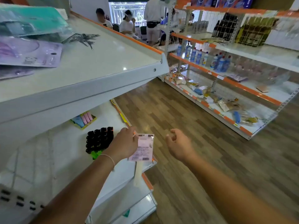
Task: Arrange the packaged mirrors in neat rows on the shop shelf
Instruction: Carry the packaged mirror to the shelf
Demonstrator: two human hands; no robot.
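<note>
My left hand [125, 143] grips a packaged mirror [144, 147] with a pink label card and a pale handle hanging down, held at the front edge of the lower white shelf [53, 156]. My right hand [178, 143] hovers to the right of the pack, over the floor, fingers loosely curled and holding nothing. On the upper shelf [100, 68], at the far left, lie several flat packs: a purple one [32, 54] and a teal one [32, 20] overlapping untidily.
A block of black items [99, 139] and a tray of pastel tubes [84, 119] stand on the lower shelf. Across the wooden aisle [186, 126] runs another shelf unit with blue bottles [199, 56]. Several people are at the back [129, 25].
</note>
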